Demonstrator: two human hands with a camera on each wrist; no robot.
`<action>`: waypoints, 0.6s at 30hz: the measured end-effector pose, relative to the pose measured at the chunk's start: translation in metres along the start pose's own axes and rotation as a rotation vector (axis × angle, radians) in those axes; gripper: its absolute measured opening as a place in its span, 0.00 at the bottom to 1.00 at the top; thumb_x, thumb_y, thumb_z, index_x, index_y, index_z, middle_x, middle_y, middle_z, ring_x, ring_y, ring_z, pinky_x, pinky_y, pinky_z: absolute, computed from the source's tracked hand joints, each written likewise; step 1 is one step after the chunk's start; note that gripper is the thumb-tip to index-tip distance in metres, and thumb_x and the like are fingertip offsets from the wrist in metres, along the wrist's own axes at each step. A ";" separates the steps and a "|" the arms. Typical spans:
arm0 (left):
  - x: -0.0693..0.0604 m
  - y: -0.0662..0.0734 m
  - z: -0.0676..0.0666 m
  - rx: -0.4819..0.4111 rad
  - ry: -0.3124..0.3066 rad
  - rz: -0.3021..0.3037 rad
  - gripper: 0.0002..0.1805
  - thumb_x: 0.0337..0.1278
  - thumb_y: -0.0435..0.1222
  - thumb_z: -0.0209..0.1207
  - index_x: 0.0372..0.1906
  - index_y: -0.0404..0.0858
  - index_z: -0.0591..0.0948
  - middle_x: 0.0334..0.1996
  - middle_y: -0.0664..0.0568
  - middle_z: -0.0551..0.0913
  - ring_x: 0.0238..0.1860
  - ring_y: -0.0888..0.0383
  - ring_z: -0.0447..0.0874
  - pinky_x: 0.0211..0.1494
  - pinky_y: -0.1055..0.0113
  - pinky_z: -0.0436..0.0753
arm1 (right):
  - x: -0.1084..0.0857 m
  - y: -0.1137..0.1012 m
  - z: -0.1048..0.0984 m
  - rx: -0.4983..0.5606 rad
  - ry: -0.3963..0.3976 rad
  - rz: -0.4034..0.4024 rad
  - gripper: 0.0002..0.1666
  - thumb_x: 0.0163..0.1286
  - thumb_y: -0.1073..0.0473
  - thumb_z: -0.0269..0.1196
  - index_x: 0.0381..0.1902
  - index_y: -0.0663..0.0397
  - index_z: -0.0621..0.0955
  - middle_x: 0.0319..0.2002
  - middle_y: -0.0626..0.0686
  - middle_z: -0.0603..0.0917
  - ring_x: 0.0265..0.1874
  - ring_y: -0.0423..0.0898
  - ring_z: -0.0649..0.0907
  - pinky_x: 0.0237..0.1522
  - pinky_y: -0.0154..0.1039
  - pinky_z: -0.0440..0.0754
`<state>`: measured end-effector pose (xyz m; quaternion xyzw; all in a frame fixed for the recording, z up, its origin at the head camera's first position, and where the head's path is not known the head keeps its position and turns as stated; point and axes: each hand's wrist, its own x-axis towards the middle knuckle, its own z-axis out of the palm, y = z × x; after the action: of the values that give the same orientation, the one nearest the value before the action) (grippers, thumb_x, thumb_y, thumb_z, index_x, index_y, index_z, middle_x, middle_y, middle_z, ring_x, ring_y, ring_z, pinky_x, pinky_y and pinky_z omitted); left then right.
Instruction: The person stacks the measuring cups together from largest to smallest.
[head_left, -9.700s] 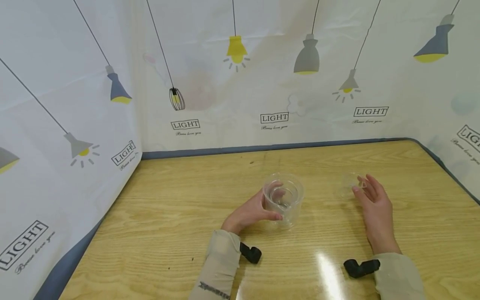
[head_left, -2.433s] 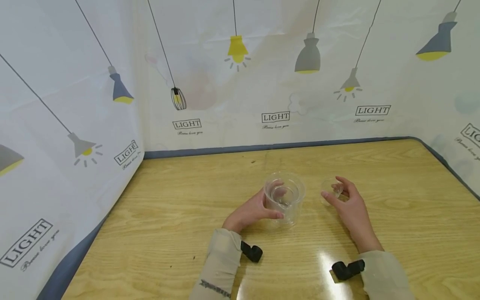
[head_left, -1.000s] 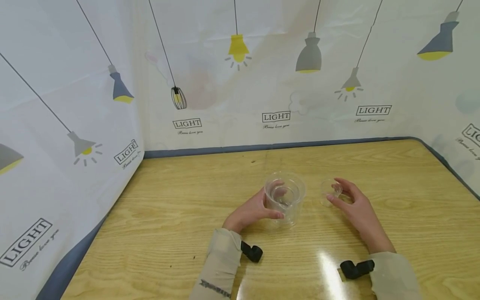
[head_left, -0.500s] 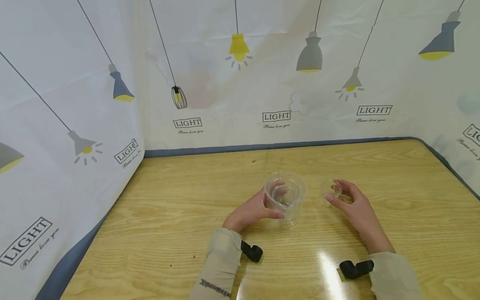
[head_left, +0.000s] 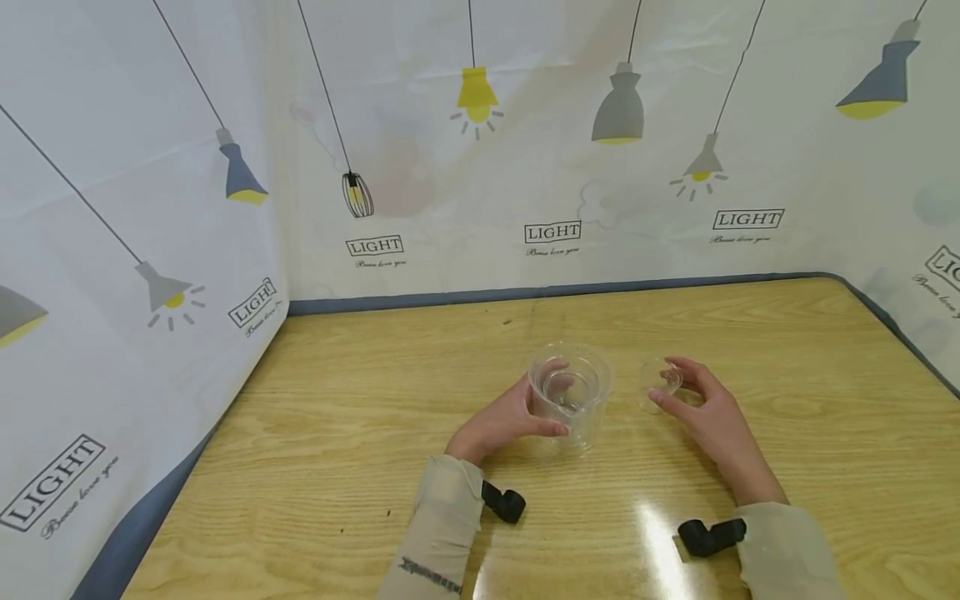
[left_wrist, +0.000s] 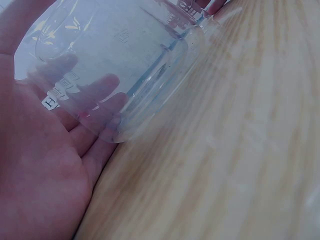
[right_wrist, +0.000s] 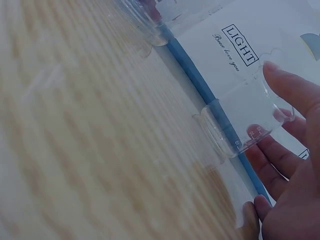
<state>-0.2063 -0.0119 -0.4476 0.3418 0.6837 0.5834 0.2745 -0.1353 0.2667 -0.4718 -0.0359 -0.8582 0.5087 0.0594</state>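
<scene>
A large clear beaker stands upright on the wooden table, and my left hand grips it from the left with the thumb in front and fingers behind. In the left wrist view those fingers show through the wall of the large beaker. Just to its right, apart from it, is a small clear beaker. My right hand pinches its rim between thumb and fingers. Printed graduation marks and a pouring lip show on the small beaker in the right wrist view, its base on the table. Neither beaker shows clear contents.
The wooden table runs back to a white printed curtain with a blue-grey lower edge. Black wrist cameras are strapped at both sleeves, the left camera and the right camera. A bright glare lies between the forearms.
Since the earliest frame my right hand has brought the small beaker leftward, nearer the large one. Over the last second it has hardly moved. My left hand has kept its grip in place.
</scene>
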 end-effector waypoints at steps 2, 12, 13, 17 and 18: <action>0.000 0.000 0.000 0.005 0.001 -0.004 0.44 0.43 0.35 0.66 0.66 0.50 0.55 0.63 0.46 0.63 0.63 0.52 0.59 0.60 0.66 0.62 | 0.000 -0.001 0.000 -0.002 0.000 0.010 0.43 0.58 0.39 0.58 0.67 0.46 0.57 0.59 0.57 0.67 0.58 0.55 0.64 0.52 0.61 0.59; 0.000 -0.002 0.000 0.012 -0.002 -0.005 0.45 0.43 0.35 0.66 0.66 0.49 0.54 0.63 0.45 0.62 0.64 0.52 0.58 0.60 0.67 0.62 | 0.001 0.001 0.001 -0.008 -0.012 -0.004 0.43 0.58 0.40 0.58 0.67 0.47 0.57 0.58 0.57 0.68 0.57 0.56 0.64 0.51 0.61 0.60; 0.000 -0.002 0.000 0.012 -0.002 -0.004 0.45 0.43 0.35 0.67 0.66 0.49 0.54 0.63 0.45 0.62 0.64 0.52 0.58 0.60 0.67 0.62 | 0.001 0.001 0.001 -0.011 -0.012 -0.006 0.43 0.58 0.40 0.58 0.67 0.47 0.57 0.58 0.57 0.68 0.57 0.56 0.64 0.51 0.61 0.60; 0.001 -0.002 -0.001 0.004 -0.006 -0.001 0.45 0.43 0.35 0.66 0.66 0.49 0.54 0.63 0.45 0.62 0.64 0.51 0.58 0.60 0.67 0.62 | 0.002 0.000 0.001 -0.030 -0.017 -0.014 0.43 0.58 0.39 0.58 0.66 0.49 0.57 0.57 0.58 0.68 0.57 0.57 0.64 0.51 0.61 0.60; 0.001 -0.002 -0.001 0.003 -0.007 0.000 0.45 0.43 0.35 0.66 0.66 0.49 0.54 0.63 0.45 0.62 0.64 0.51 0.58 0.60 0.67 0.62 | 0.002 0.000 0.001 -0.036 -0.017 -0.013 0.43 0.58 0.39 0.58 0.66 0.49 0.58 0.57 0.58 0.68 0.57 0.58 0.64 0.51 0.62 0.60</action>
<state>-0.2078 -0.0119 -0.4496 0.3441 0.6838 0.5811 0.2763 -0.1374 0.2660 -0.4719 -0.0269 -0.8679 0.4930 0.0547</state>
